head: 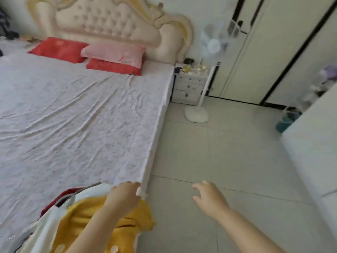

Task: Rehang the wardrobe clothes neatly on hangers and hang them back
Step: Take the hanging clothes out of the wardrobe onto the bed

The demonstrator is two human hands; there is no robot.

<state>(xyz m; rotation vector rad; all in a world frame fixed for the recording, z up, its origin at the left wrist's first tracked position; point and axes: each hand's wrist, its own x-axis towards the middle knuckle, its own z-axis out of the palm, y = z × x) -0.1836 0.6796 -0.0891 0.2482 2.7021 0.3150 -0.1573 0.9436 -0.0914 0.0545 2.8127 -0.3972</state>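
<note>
A heap of clothes lies on the near corner of the bed (82, 115): a yellow garment (102, 225) on top, a white one (51, 221) and a dark red one (60, 196) under it. My left hand (124, 196) rests on the heap at the bed's edge, fingers curled over white cloth. My right hand (209, 198) hovers over the tiled floor, fingers spread and holding nothing. The cream wardrobe (255, 52) with black trim stands at the far right, doors closed. No hanger is visible.
Red and pink pillows (113, 53) lie by the tufted headboard. A white standing fan (211, 46) and a small nightstand (189, 84) fill the gap between bed and wardrobe. A white cabinet (313, 143) stands at the right, with a teal bin (286, 121) behind it.
</note>
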